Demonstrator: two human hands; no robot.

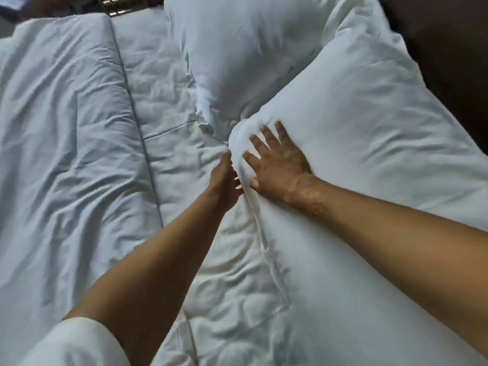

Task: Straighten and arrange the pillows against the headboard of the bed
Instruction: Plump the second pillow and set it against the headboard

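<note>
folded white duvet (66,122), wrinkled sheet (169,101)

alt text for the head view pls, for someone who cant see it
Two bare hands work the corner of a white pillow: the right hand presses flat on top, the left hand touches its edge. A second pillow lies beyond it, a folded duvet to the left.

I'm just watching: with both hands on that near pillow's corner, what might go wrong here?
The right hand presses flat on the near pillow while the left hand works at its corner, so pushing could bunch the case rather than square it. That corner touches the far pillow, which may get nudged askew. The sheet beneath is already wrinkled and could rumple further.
</note>
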